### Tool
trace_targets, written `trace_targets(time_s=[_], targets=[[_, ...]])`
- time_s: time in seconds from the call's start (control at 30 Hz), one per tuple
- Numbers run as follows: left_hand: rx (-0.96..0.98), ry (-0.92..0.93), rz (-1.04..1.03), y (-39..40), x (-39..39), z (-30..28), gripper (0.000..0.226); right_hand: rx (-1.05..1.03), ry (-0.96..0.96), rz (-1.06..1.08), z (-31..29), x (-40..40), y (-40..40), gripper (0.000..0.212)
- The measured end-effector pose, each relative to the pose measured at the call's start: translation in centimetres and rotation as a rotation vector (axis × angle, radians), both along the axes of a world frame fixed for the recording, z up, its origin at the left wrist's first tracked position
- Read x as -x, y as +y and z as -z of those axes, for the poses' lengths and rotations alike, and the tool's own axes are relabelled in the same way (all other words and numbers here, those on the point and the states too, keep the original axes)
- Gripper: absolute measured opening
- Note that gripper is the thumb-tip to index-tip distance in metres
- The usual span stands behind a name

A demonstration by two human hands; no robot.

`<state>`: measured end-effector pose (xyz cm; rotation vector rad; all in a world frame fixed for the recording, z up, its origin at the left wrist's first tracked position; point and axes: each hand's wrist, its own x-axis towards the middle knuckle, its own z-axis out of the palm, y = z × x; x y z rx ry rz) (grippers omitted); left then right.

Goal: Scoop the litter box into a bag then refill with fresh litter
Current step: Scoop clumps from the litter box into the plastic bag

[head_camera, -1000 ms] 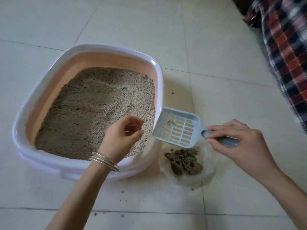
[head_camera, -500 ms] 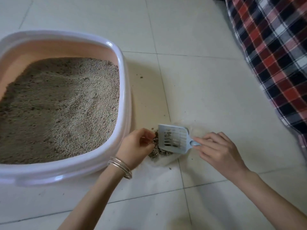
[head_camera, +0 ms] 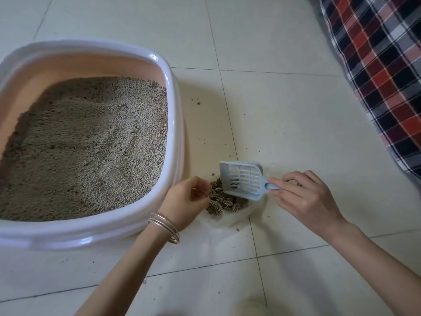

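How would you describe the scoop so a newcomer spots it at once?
Start at the big litter box; on the floor to its right lies a pile of clumps. Over it, held by the right hand, is the scoop: pale blue plastic, slotted.

Litter box (head_camera: 173, 92): glossy smooth plastic, white rim, matt peach inner wall. Litter (head_camera: 86, 142): coarse, grainy, matt. Scoop (head_camera: 242, 180): pale blue slotted plastic. Bag (head_camera: 241, 215): thin clear film. Floor (head_camera: 284, 110): smooth tile. At 2 o'clock, plaid woven cloth (head_camera: 382, 65). Bangles (head_camera: 165, 225): shiny metal.

Soft even daylight (wide-angle edge warping)
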<state>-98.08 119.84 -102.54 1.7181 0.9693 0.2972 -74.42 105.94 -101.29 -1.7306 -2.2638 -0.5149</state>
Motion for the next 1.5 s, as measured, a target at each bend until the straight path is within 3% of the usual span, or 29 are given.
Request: trace_targets(time_s=[0.23, 0.43, 0.6, 0.83, 1.1, 1.3, 1.5], targets=[[0.006, -0.06, -0.017, 0.2, 0.8, -1.2, 0.027, -0.067, 0.255, 0.129, -1.0, 1.2, 0.8, 0.01], [0.013, -0.201, -0.109, 0.9, 3.1, -5.4, 0.021, -0.164, 0.44, 0.083, -5.1, 4.5, 5.2, 0.006], [-0.064, -0.262, -0.314, 2.1, 8.5, -9.1, 0.021, -0.113, 0.631, -0.016, -7.6, 10.3, 10.5, 0.01], [-0.171, -0.188, -0.649, 1.2, 20.9, -10.2, 0.026, 0.066, 0.768, -0.237, -7.2, 23.6, 16.9, 0.014], [-0.152, -0.056, -1.112, -1.7, 32.0, -7.9, 0.019, 0.253, 0.823, -0.461, -5.3, 39.7, 18.6, 0.009], [-0.061, -0.003, -1.27, -1.2, 35.8, -3.6, 0.024, 0.399, 0.708, -0.447, -1.5, 47.9, 19.4, 0.01], [0.071, -0.084, -1.273, 3.3, 36.1, 0.7, 0.032, 0.45, 0.801, -0.289, 3.8, 50.5, 20.5, 0.013]])
